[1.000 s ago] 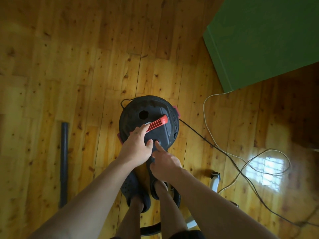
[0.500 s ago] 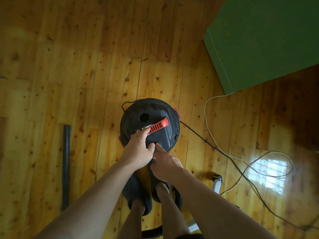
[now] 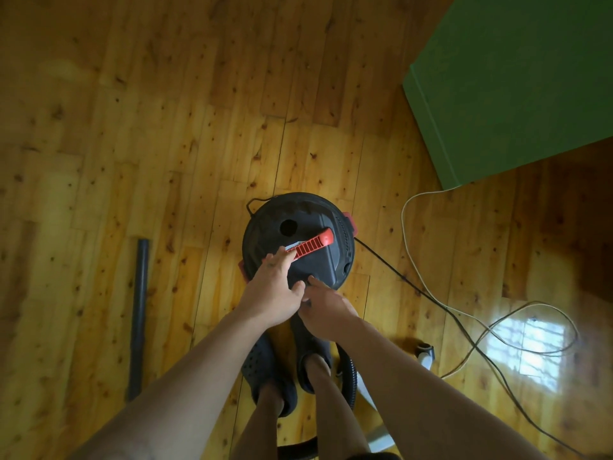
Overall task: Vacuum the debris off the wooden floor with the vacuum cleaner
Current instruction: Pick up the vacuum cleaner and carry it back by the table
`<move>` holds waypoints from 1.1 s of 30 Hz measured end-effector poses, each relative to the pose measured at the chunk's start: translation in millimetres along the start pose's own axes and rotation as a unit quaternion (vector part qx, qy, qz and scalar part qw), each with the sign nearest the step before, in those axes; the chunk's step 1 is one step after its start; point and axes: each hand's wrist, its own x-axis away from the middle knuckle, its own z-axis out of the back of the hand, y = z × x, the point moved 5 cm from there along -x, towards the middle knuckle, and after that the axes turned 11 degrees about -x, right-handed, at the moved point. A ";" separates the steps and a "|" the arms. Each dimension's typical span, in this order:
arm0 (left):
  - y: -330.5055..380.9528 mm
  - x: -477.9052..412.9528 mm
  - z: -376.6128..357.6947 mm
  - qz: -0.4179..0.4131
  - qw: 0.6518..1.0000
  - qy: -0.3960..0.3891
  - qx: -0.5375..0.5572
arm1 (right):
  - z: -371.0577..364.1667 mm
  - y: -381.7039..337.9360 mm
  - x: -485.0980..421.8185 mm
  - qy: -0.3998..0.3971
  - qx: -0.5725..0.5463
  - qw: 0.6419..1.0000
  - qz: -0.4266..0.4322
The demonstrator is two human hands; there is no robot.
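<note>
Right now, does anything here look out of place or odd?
Yes. A dark tube lies alone on the wooden floor, apart from the vacuum cleaner, whose round top opening has nothing plugged in. Black and white cables cross loosely at right.

A: What's on the feet?
B: Dark clogs (image 3: 267,370) with rounded toes; rows of small round vent holes show on the left one.
A: And the rest?
B: Bare lower legs (image 3: 327,403), forearms (image 3: 202,370) bare to the frame's edge, left hand (image 3: 272,290) and right hand (image 3: 326,313) bare too.
</note>
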 end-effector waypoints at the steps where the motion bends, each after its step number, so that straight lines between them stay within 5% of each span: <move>1: -0.3 1.9 2.7 0.002 1.000 0.001 0.001 | 2.6 -1.5 -0.2 0.013 -0.014 1.000 0.001; 19: -6.2 77.8 149.5 0.065 0.987 0.116 0.091 | 89.2 -129.2 46.8 0.190 -0.186 0.958 0.110; 33: -97.9 221.2 286.1 0.148 0.916 0.288 0.237 | 111.5 -332.7 146.8 0.228 -0.162 0.927 0.251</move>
